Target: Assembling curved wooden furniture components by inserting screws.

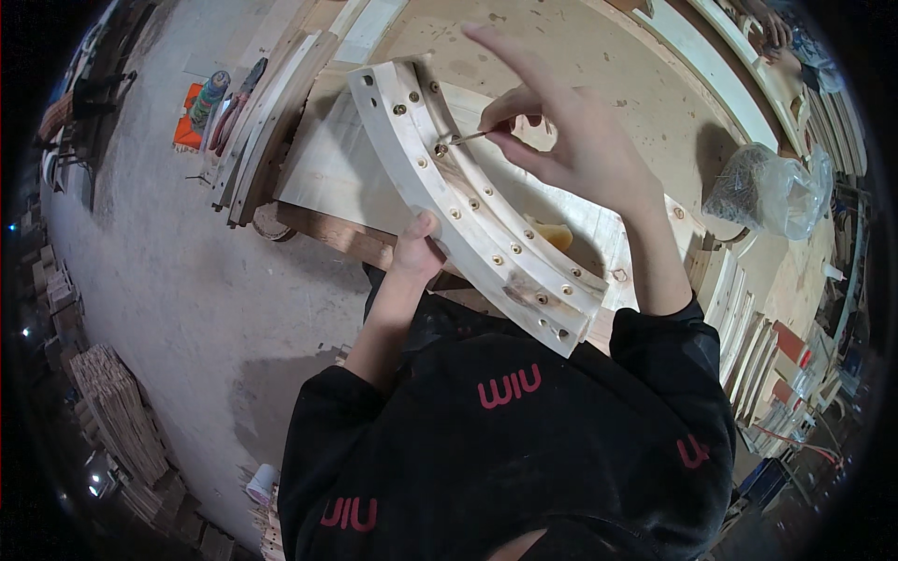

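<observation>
A curved pale wooden piece [477,224] is tilted up in front of me, with rows of brass-coloured inserts set in holes along its stepped face. My left hand [418,248] grips its near left edge, thumb on the face and the other fingers hidden beneath. Between thumb and finger, my right hand [575,140] pinches a thin stick [470,137]; what kind it is cannot be made out. Its far end reaches an insert [441,150] in the upper half of the piece. The index finger of that hand points outward.
Under the piece lies a pale board [323,164] on a worktable. Wooden strips [271,122] and an orange packet [188,122] are at left. A clear plastic bag of screws [762,192] sits at right. Another person's hand [774,28] shows far right. Wood stacks [117,411] stand lower left.
</observation>
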A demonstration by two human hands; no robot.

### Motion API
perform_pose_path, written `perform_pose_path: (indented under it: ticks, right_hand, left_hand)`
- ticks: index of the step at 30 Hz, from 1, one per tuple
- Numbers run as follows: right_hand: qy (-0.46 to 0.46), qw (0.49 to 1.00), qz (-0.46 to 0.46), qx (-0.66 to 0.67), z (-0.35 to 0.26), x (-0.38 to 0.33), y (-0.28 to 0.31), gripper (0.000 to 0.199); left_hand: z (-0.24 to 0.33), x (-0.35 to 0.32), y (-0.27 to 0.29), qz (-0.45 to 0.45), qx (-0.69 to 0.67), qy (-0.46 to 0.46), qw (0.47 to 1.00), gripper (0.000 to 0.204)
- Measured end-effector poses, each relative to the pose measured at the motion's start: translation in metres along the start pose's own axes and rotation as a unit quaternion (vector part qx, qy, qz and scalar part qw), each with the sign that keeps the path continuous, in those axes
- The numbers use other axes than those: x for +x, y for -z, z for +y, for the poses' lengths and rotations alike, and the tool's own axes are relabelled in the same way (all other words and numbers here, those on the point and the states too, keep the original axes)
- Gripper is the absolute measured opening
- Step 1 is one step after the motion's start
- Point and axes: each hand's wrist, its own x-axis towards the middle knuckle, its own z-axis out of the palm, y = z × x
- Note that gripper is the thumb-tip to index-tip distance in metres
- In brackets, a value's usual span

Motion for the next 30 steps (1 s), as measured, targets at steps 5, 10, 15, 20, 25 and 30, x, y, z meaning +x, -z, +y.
perform_pose_path:
  ticks: [5,10,15,20,25,30]
  right_hand:
    - [-0.022,0.998,-0.054,-0.020,-0.009,0.002,-0.006,0.074]
    - [0.015,0.999,-0.051,0.004,-0.014,0.007,-0.004,0.072]
    - [0.033,0.997,-0.067,0.019,-0.019,0.011,-0.005,0.070]
    - [0.027,0.996,-0.086,-0.003,-0.020,0.013,-0.010,0.071]
    - [0.026,0.995,-0.080,0.050,-0.018,0.012,-0.018,0.070]
    - [0.082,0.990,0.037,0.108,-0.004,-0.002,-0.019,0.061]
  left_hand:
    - [0.001,0.002,-0.002,-0.019,0.002,-0.008,1.000,0.081]
    - [0.000,0.002,-0.003,-0.008,-0.007,-0.018,1.000,0.081]
    - [0.002,0.003,-0.008,-0.018,0.004,-0.027,0.999,0.078]
    - [0.005,0.004,-0.015,-0.019,0.004,-0.001,1.000,0.083]
    - [0.008,0.009,-0.025,-0.032,0.017,-0.046,0.998,0.082]
    - [0.005,0.005,-0.021,-0.015,0.015,-0.041,0.999,0.086]
